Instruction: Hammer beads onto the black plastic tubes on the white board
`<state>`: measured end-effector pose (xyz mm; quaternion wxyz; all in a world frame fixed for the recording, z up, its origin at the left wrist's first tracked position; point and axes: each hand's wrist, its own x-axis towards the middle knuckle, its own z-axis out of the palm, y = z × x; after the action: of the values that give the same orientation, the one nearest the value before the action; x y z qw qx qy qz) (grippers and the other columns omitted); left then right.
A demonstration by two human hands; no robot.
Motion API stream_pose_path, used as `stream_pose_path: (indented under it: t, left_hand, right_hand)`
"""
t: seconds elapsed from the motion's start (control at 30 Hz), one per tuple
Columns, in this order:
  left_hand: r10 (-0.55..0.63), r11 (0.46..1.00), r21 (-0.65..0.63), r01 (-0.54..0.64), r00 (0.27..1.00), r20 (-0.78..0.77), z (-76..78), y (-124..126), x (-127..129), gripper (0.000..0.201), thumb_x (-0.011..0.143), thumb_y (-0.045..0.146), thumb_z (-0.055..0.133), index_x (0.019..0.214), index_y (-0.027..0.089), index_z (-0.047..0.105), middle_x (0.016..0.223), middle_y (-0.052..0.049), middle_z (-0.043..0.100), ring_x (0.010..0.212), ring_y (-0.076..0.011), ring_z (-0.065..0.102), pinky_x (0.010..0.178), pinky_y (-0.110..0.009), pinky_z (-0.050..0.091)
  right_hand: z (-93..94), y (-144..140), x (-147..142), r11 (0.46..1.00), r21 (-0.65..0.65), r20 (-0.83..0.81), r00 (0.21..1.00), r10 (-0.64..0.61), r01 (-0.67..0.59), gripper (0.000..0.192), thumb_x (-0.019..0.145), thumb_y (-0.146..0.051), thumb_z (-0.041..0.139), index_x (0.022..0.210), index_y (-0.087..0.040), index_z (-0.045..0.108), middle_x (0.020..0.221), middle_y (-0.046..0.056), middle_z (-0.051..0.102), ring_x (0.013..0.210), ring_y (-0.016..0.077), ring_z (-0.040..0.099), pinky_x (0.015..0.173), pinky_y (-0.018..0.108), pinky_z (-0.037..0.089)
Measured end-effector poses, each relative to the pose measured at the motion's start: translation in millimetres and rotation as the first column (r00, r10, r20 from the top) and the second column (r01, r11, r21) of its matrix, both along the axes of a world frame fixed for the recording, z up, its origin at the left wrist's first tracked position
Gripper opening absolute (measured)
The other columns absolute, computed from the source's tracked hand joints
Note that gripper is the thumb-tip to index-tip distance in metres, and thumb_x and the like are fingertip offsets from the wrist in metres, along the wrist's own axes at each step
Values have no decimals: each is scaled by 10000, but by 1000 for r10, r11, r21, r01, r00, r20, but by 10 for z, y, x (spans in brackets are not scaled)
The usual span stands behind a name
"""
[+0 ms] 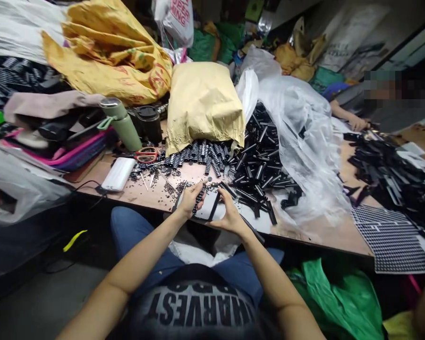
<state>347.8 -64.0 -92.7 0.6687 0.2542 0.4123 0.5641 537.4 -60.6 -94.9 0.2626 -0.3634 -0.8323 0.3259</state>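
Note:
My left hand grips a black ribbed cylinder at the table's front edge. My right hand pinches a slim black tube right beside it, the two parts almost touching over a white sheet. Just beyond my hands lies a heap of black tubes spilling from clear plastic. A row of ribbed black-and-white cylinders lies under a tan paper bag. Small black beads and pins are scattered to the left.
A green flask, red scissors and a white power bank sit at left. Yellow sacks and fabric pile up behind. Another person's hand works at far right near more black parts. A checkered sheet lies right.

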Motion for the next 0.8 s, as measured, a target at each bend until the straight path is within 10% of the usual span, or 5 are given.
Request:
stream_pose_path:
  t: [0.3, 0.8]
  left_hand:
    - [139, 982, -122, -145, 989, -53, 62, -56, 142, 429, 667, 441, 699, 914, 94, 646, 590, 18, 570, 412, -134, 547, 382, -242, 425]
    - [53, 930, -352, -102, 988, -148, 101, -50, 188, 215, 826, 320, 581, 804, 107, 558, 522, -13, 533, 382, -162, 549, 367, -248, 446]
  right_hand:
    - [144, 91, -238, 977, 143, -87, 982, 169, -156, 1145, 618, -500, 823, 1497, -194, 156, 1502, 194, 308, 1439, 303, 271, 1197, 493, 244]
    - [-67, 3, -343, 996, -67, -107, 993, 56, -63, 1094, 567, -307, 836, 1454, -143, 215, 1443, 189, 356, 1368, 294, 371, 1161, 455, 320]
